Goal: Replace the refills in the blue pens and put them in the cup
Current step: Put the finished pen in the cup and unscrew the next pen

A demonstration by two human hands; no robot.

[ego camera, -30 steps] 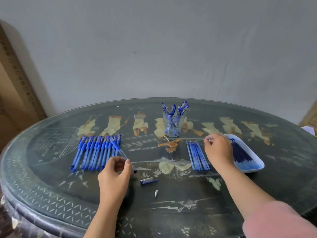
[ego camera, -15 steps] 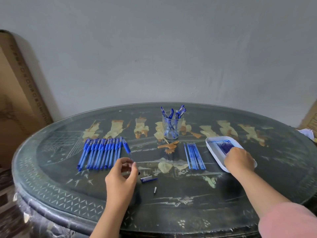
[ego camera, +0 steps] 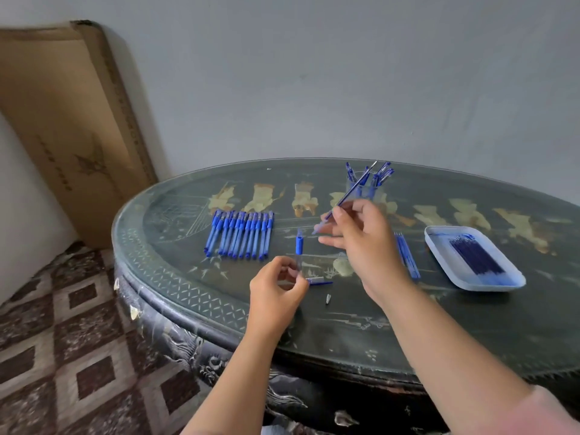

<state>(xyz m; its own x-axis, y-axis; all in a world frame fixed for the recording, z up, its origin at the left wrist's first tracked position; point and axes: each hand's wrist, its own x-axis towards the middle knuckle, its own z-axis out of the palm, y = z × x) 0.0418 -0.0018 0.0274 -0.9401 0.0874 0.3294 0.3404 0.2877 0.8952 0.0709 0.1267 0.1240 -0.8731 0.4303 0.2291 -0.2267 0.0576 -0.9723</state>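
Pen row (ego camera: 240, 233): blue capped pens laid side by side on the counter (ego camera: 345, 334), left of centre, roughly parallel
Pen barrel (ego camera: 299, 245): clear with a blue grip section, held upright in the left hand (ego camera: 276, 293)
Refill (ego camera: 347, 196): thin, blue, pinched in the right hand (ego camera: 361, 243), tilted up to the far right, silvery end uppermost
Cup (ego camera: 373, 191): clear glass at the far side, several blue pens stood in it
Loose refills (ego camera: 408, 259) laid by the right wrist; dark refills (ego camera: 477, 257) stacked in a white tray (ego camera: 439, 246)
Cap (ego camera: 318, 281) and small metal tip (ego camera: 328, 299) laid near the left hand
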